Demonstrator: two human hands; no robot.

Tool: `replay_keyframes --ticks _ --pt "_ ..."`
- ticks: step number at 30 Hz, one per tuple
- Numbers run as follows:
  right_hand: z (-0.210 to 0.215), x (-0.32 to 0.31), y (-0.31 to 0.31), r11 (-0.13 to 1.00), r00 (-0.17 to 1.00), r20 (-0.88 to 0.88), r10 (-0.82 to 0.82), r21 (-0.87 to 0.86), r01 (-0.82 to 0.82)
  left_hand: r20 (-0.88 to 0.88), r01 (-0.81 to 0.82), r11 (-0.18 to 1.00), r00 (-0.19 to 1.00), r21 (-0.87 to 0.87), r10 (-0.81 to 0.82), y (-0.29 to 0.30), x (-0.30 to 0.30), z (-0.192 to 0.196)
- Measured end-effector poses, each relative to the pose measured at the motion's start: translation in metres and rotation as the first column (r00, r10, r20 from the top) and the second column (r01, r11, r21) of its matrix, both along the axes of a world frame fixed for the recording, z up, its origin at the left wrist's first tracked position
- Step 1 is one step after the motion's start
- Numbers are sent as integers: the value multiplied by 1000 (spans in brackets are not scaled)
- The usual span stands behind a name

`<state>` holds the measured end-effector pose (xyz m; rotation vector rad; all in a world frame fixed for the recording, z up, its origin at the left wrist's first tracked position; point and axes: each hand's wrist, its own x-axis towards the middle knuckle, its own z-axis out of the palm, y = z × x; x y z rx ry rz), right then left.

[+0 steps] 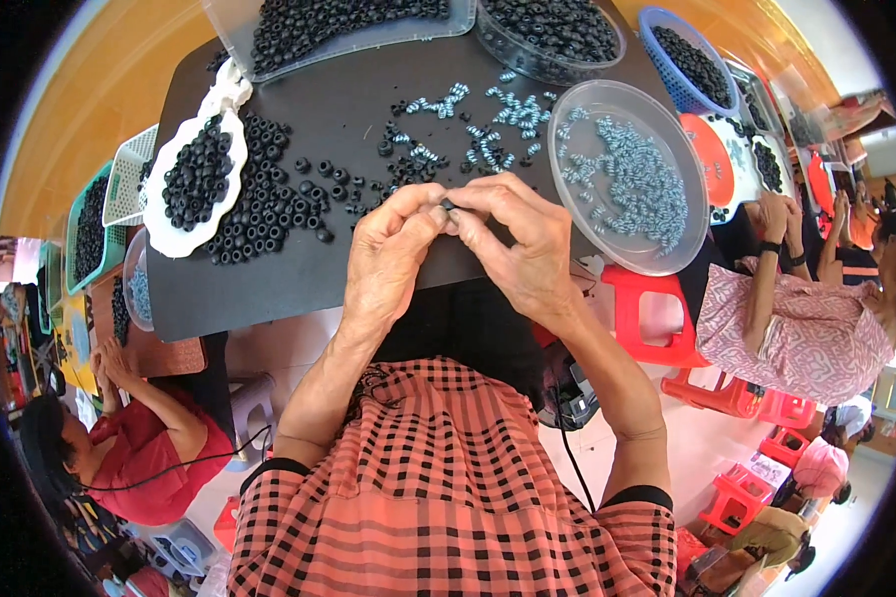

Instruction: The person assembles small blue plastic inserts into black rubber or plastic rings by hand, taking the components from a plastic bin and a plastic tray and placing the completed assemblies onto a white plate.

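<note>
Over the near edge of the dark table [269,298], my left hand [390,254] and my right hand [525,239] meet with fingertips pinched together. Between them is a small dark piece [447,204], mostly covered by the fingers. Just beyond the hands lie scattered small blue-silver ribbed pieces [516,111] and tiny black bits [408,171]. Left of my left hand spreads a heap of round black pieces with holes [269,189]. A round clear tray [702,199] of the blue-silver pieces stands right of my right hand.
A white scalloped plate [231,169] bears more black pieces. Clear tubs of black parts, one rectangular [368,50] and one round [508,55], stand at the far side. A blue basket [657,75] is far right. Co-workers sit either side; a red stool [657,343] stands right.
</note>
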<state>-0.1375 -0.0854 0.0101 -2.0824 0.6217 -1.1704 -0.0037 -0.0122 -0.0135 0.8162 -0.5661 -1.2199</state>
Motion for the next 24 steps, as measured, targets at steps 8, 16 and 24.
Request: replay_keyframes --ticks 8,16,24 --pt "1 0 4 990 995 97 25 134 -38 -49 162 985 985 -54 -165 -1 4 -6" --pt "23 -41 -33 971 962 -137 -235 -67 227 118 113 994 986 12 -114 -1 2 -3" --pt "13 -106 -97 972 810 -546 -216 -46 228 188 108 994 976 -4 -105 -2 0 -3"
